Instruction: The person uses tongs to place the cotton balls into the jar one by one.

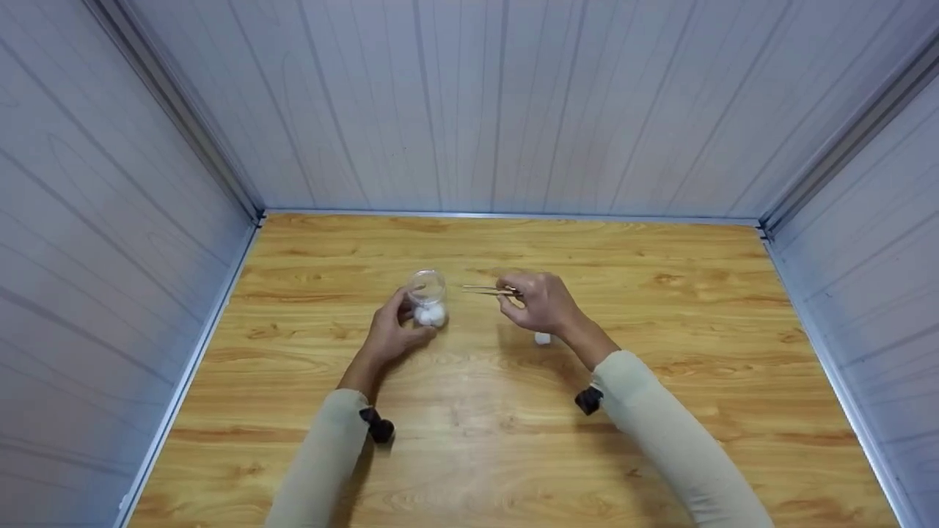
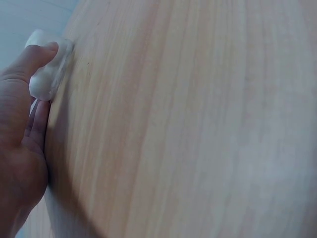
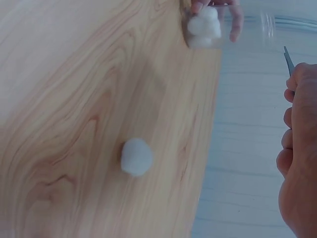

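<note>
Jar (image 1: pixel 427 293) serves as my reference: a small clear container standing upright on the wooden table (image 1: pixel 697 381), near the table's middle, with white cotton balls (image 1: pixel 430 315) visible inside at its bottom. I see the left hand (image 1: pixel 390 334) wrapped around the jar from the near-left side, thumb and fingers curled against its wall; in the left wrist view the thumb (image 2: pixel 34 57) presses on the clear wall with the cotton (image 2: pixel 40 84) directly behind it. Just right of the jar, the right hand (image 1: pixel 541 302) pinches a pair of metal tweezers (image 1: pixel 486 290) between thumb and fingers. The tweezers lie roughly level above the table, tips pointing left toward the jar's rim and stopping a little short of it. I cannot tell whether the tips are closed together; I see nothing held between them. In the right wrist view only the rear end of the tweezers (image 3: pixel 288 59) shows above the curled fingers (image 3: pixel 296 94). One loose cotton ball (image 1: pixel 542 338) rests on the table to the right of the jar and nearer to me, just below the right hand and apart from it; the right wrist view shows this ball (image 3: pixel 136 156) lying alone on the wood, well away from the jar (image 3: pixel 204 27).
</note>
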Demonstrator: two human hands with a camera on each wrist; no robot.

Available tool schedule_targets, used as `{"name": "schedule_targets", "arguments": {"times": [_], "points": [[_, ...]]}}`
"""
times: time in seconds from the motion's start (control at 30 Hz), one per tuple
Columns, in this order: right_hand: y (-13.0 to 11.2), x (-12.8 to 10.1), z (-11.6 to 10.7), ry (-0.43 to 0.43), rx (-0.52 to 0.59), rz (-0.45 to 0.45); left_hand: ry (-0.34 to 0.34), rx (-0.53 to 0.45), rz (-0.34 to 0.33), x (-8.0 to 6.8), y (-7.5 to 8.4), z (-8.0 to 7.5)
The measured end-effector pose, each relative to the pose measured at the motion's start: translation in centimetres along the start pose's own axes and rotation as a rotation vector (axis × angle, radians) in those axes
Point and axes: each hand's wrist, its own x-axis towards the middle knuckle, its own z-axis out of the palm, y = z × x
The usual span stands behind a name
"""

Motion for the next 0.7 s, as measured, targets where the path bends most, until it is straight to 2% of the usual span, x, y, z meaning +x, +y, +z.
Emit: {"name": "schedule_targets", "arguments": {"times": [0.47,0.7], "points": [[2.2,-3.0,-2.4,-0.017,-0.052,0.001,0.016,-0.006,0.022,0.0,-0.1,0.0],[3.1,-4.2,-3.2,-0.016,-0.105,-0.024,0.023,-0.029,0.122,0.3,-1.8,-0.2]]}}
